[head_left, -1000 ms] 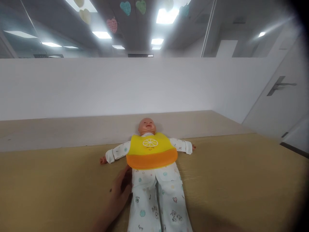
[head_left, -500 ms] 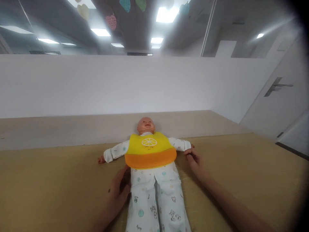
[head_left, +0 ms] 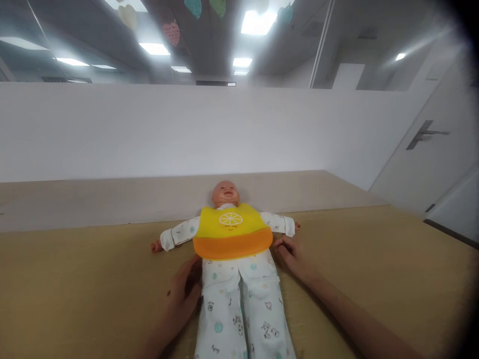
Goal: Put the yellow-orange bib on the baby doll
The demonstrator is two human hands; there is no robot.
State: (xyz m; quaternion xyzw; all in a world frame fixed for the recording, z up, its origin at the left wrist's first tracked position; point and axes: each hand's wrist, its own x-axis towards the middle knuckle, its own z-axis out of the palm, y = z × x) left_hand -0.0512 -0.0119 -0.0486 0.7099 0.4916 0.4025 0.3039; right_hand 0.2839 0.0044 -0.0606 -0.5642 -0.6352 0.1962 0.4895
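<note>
A baby doll (head_left: 225,192) lies on its back, arms spread to both sides, in a white long-sleeved top and white printed trousers (head_left: 239,304). Over its chest is a yellow bib (head_left: 209,223) with a white citrus slice print, a smiling face and an orange pocket (head_left: 232,245) along the bottom. My left hand (head_left: 185,289) rests against the doll's hip below the bib's corner, thumb apart from the curved fingers; some fingertips are hidden. My right hand (head_left: 294,255) is beside the bib's other lower edge, under the doll's sleeve, fingers loosely bent and holding nothing visible.
The doll lies on a wooden tabletop (head_left: 86,279). Behind its head runs a paler raised strip (head_left: 112,199), then a white wall (head_left: 160,132) with glass above. A door with a metal handle (head_left: 424,133) stands at the right.
My right hand has moved left, from the doll's cuff towards the bib's edge. The left hand and the doll have stayed in place.
</note>
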